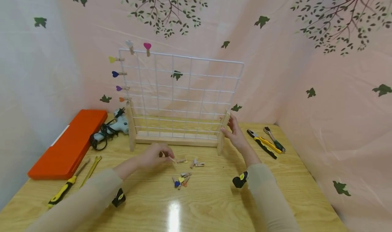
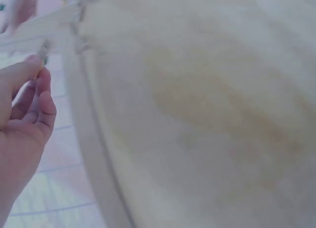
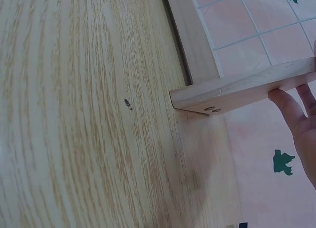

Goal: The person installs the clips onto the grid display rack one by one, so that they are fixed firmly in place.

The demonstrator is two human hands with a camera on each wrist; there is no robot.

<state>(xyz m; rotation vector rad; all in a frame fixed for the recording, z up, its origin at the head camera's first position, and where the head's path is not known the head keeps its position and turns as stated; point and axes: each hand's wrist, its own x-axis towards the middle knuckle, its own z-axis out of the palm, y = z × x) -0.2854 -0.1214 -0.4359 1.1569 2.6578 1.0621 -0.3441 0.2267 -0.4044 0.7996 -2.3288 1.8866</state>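
Observation:
My left hand [image 1: 156,153] pinches a small wooden clothespin [image 2: 43,51] between thumb and fingers, low over the table in front of a white wire grid [image 1: 190,89]. Beside it lie a clothespin with a yellow tip [image 1: 182,161] and a small group of clothespins [image 1: 199,164]. Nearer the front is a pile of heart clothespins [image 1: 181,181], with blue, yellow and orange showing. My right hand [image 1: 235,135] grips the right wooden post [image 1: 224,133] of the grid's stand. Heart clothespins, among them a pink one [image 1: 147,46] and a blue one [image 1: 115,74], are clipped along the grid's top and left edges.
At the left lie an orange case [image 1: 70,143], a glue gun [image 1: 117,126] with its cord, a screwdriver [image 1: 65,189] and a wrench [image 1: 91,170]. Pliers [image 1: 263,144] and a ratchet [image 1: 274,139] lie on the right. A printed curtain [image 1: 275,72] hangs behind the table.

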